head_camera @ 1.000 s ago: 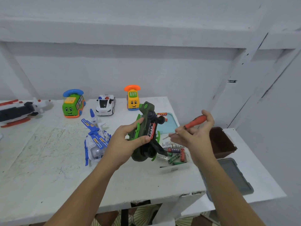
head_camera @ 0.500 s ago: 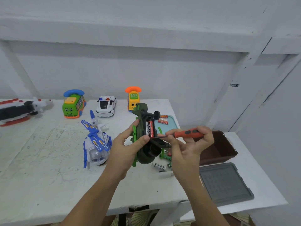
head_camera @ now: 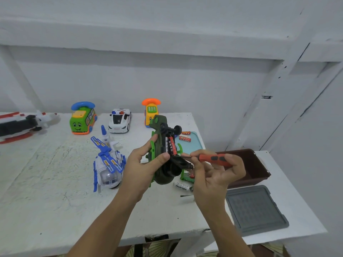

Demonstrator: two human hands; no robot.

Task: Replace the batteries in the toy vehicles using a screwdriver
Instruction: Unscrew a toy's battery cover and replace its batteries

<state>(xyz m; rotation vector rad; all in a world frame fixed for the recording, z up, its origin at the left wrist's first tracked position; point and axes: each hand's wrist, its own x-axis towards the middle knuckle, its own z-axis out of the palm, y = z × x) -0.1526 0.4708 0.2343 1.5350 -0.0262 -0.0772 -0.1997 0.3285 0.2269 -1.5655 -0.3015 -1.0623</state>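
Left hand (head_camera: 146, 164) grips the green toy (head_camera: 165, 175) while the right hand (head_camera: 217, 175), pinching the screwdriver (head_camera: 213, 158), has brought its tip to the exposed batteries (head_camera: 171, 145), probably to pry them out

1. We take this for a plain room at home, set up as a small toy-mending corner rather than a proper workshop.
2. Beyond both hands we see a white-painted wall (head_camera: 167, 86) crossed by a heavy timber beam (head_camera: 130, 32).
3. Under the left hand (head_camera: 143, 166) lies a scuffed, cracked white counter (head_camera: 46, 191). Past that hand a green bus (head_camera: 82, 118), a police car (head_camera: 120, 120) and an orange phone car (head_camera: 150, 110) stand in a row by the wall.
4. To the right of the right hand (head_camera: 217, 175), a lower white table (head_camera: 297, 182) carries a brown bin (head_camera: 258, 169) and a grey lid (head_camera: 256, 208).
5. Loose batteries (head_camera: 181, 186) lie just left of the right hand.
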